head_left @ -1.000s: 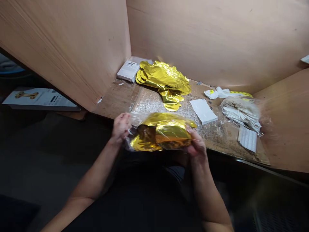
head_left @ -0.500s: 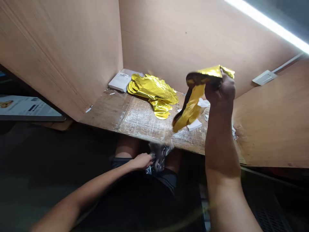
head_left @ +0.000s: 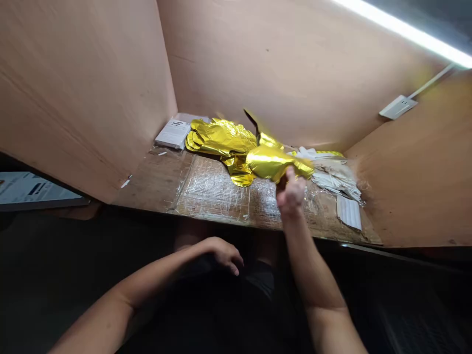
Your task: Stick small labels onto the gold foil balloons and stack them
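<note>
Low at the far left of the frame, a printed card (head_left: 37, 189) is lying below the plywood partition (head_left: 81, 88). In the back corner, left of centre, a white box (head_left: 172, 133) is sitting against that partition, and beside it a heap of gold foil balloons (head_left: 221, 137) is spreading across the table (head_left: 151, 189). Below the table's front edge, your left hand (head_left: 221, 253) is hanging with its fingers loosely curled, and you are holding nothing in it that I can see. Moving right, your right hand (head_left: 291, 192) is rising over the table, blurred, with its index finger pointing up. A single gold foil balloon (head_left: 273, 164) is lying against your fingertips, its long axis running roughly left to right, and its left end is overlapping the heap. I cannot tell whether you are gripping it or only touching it. Your right hand is much nearer to it than your left. Farther right, a bundle of white sticks in clear plastic (head_left: 334, 179) and a white card (head_left: 348, 212) are resting on the table, while a wall socket (head_left: 398, 107) is showing at the upper right.
</note>
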A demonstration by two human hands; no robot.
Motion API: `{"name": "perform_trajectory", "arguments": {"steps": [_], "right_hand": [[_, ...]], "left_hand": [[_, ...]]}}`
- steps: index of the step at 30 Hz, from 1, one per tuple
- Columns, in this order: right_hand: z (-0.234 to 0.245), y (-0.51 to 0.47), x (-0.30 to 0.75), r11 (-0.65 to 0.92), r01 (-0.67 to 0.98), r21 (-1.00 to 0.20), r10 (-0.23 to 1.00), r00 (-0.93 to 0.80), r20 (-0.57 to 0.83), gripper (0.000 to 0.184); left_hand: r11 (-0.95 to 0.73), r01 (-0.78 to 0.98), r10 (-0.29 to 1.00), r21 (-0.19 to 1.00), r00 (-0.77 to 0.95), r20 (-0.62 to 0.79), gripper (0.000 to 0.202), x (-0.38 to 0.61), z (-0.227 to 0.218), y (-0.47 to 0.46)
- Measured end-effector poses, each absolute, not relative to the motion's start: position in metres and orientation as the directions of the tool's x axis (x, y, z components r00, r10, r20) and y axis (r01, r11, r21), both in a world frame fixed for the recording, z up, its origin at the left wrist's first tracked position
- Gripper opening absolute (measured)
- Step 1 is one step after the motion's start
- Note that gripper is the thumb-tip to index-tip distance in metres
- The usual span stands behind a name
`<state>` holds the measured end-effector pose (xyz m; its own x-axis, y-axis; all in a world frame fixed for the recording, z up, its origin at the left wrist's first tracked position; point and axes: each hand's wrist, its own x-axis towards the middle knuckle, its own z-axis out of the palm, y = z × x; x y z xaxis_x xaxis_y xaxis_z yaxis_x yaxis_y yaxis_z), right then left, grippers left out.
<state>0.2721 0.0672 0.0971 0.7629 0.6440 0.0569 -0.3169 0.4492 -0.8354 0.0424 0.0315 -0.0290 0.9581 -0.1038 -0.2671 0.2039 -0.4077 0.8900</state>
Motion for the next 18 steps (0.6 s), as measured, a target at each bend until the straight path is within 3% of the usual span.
{"name": "perform_trajectory", "arguments": {"steps": [2, 3, 5, 7, 8, 9, 11, 13, 15, 17, 18], "right_hand": [[0.041, 0.049, 0.242, 0.180, -0.484, -0.856, 0.587, 0.751, -0.302, 0.021], [0.023, 0.043, 0.230, 0.122, -0.529, -0.840, 0.565, 0.732, -0.380, 0.021], [0.003, 0.032, 0.216, 0.057, -0.588, -0.807, 0.574, 0.681, -0.455, 0.021], [0.002, 0.020, 0.216, -0.012, -0.600, -0.800, 0.692, 0.572, -0.440, 0.024], [0.005, 0.012, 0.221, -0.104, -0.576, -0.811, 0.775, 0.464, -0.429, 0.027], [0.009, 0.003, 0.230, -0.225, -0.503, -0.834, 0.845, 0.326, -0.424, 0.029], [0.018, -0.011, 0.260, -0.408, -0.173, -0.896, 0.887, 0.157, -0.434, 0.034], [0.028, -0.013, 0.306, -0.428, 0.253, -0.868, 0.884, 0.318, -0.343, 0.038], [0.040, 0.002, 0.362, -0.425, 0.580, -0.695, 0.814, 0.580, -0.013, 0.035], [0.051, 0.029, 0.413, -0.540, 0.702, -0.463, 0.774, 0.631, 0.054, 0.033], [0.055, 0.045, 0.434, -0.563, 0.706, -0.431, 0.764, 0.643, 0.054, 0.036]], "left_hand": [[-0.305, 0.074, -0.261, 0.950, 0.952, -0.158, 0.039, 0.034, -0.011, 0.046], [-0.266, 0.025, -0.221, 0.964, 0.971, -0.086, 0.040, 0.032, -0.001, 0.055], [-0.322, -0.024, 0.084, 0.946, 0.995, 0.054, 0.036, 0.035, 0.015, 0.076], [-0.503, 0.039, 0.499, 0.863, 0.828, 0.254, 0.035, 0.051, 0.018, 0.095], [-0.602, 0.102, 0.574, 0.792, 0.745, 0.340, 0.035, 0.060, 0.015, 0.102], [-0.689, 0.160, 0.567, 0.707, 0.726, 0.389, 0.037, 0.069, 0.010, 0.107], [-0.805, 0.250, 0.493, 0.538, 0.787, 0.371, 0.036, 0.081, -0.005, 0.110], [-0.867, 0.307, 0.439, 0.393, 0.844, 0.310, 0.027, 0.084, -0.019, 0.106], [-0.884, 0.357, 0.446, 0.303, 0.838, 0.315, 0.022, 0.078, -0.029, 0.099], [-0.881, 0.382, 0.464, 0.279, 0.811, 0.356, 0.022, 0.071, -0.036, 0.092], [-0.877, 0.384, 0.474, 0.291, 0.794, 0.381, 0.023, 0.068, -0.038, 0.089]]}}
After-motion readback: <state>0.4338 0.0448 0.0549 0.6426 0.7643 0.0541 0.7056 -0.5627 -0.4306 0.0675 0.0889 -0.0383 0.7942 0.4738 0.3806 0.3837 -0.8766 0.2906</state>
